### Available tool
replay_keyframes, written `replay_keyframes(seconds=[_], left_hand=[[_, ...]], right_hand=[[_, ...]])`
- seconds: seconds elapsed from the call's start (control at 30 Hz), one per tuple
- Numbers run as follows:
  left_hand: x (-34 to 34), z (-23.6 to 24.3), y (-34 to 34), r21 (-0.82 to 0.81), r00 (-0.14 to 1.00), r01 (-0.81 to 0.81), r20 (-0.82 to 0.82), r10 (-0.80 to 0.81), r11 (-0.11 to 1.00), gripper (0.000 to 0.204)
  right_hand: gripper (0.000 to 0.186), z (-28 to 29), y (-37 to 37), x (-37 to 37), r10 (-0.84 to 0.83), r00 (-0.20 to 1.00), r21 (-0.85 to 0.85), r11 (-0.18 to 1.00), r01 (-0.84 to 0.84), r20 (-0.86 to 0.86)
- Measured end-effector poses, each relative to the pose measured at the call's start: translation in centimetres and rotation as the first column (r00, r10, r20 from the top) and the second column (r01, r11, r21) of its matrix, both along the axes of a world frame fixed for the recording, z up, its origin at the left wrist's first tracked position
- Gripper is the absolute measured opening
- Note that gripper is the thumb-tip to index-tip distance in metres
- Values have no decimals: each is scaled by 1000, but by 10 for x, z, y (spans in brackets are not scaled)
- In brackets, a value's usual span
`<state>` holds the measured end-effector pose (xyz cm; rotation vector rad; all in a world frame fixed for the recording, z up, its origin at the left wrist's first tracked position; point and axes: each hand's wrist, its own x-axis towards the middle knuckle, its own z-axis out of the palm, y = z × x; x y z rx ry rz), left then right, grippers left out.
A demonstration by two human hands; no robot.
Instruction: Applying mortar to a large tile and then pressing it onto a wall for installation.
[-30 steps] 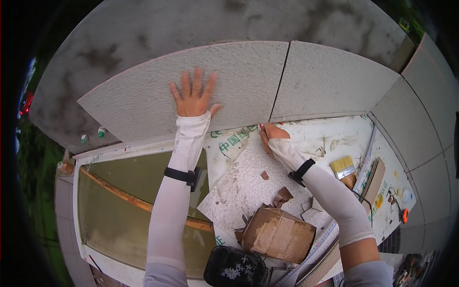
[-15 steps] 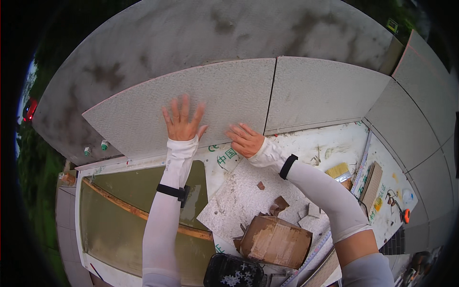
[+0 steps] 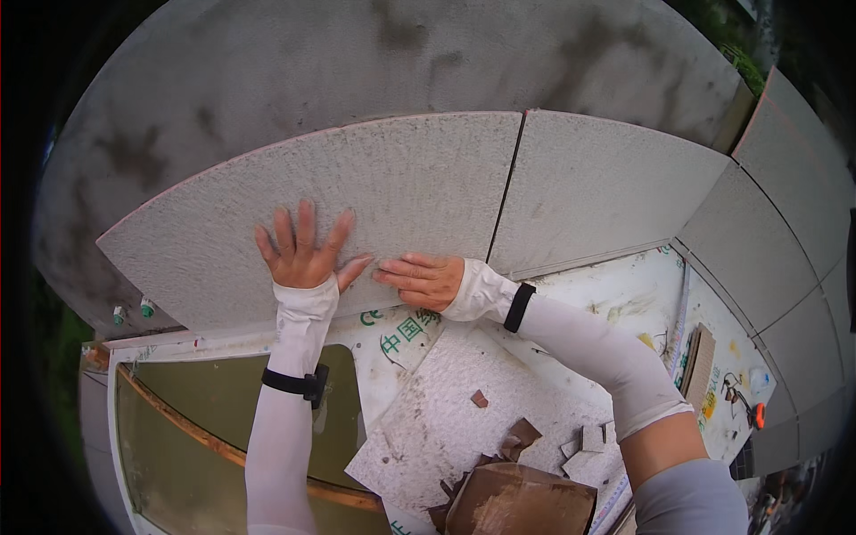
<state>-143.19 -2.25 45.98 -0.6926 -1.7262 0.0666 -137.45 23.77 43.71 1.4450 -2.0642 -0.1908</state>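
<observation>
A large pale grey textured tile (image 3: 410, 178) stands against the rough grey wall (image 3: 294, 71). Flat on the tile's face lies my left hand (image 3: 305, 254), its fingers spread. My right hand (image 3: 426, 281) rests on the lower part of the same tile, fingers stretched out toward the left thumb; nothing is in it. A second tile (image 3: 606, 187) stands to the right, with a narrow dark gap between the two. Small green-and-white tile clips (image 3: 146, 308) stick out near the left tile's lower left edge.
A torn brown cardboard box (image 3: 522, 501) and broken tile pieces (image 3: 584, 453) lie on a speckled board (image 3: 428, 401). At lower left, a white-framed panel (image 3: 205, 392) has a wooden strip (image 3: 178, 423) across it. Orange-handled pliers (image 3: 758, 415) lie at right.
My right hand has moved left and down the tile, closer to my left hand. My left hand has shifted slightly left and lower. The view has tilted upward.
</observation>
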Motion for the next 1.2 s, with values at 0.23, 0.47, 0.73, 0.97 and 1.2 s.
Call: replay_keyframes(seconds=[0.23,0.47,0.73,0.97,1.2], left_hand=[[2,1,1,28,999,23,31,-24,999,99],[9,4,-3,-10,994,57,99,-56,998,96],[7,6,-8,-23,988,66,138,-62,998,102],[7,1,-4,-20,980,58,190,-54,998,101],[13,9,-6,13,972,74,223,-75,997,106]], right_hand=[[16,7,1,0,-10,999,29,1000,8,48],[15,11,0,2,-39,998,46,998,36,48],[13,17,-4,9,-25,991,3,1000,24,131],[14,14,-15,28,-139,984,-116,982,151,109],[17,-5,7,106,-182,869,-250,913,323,459]])
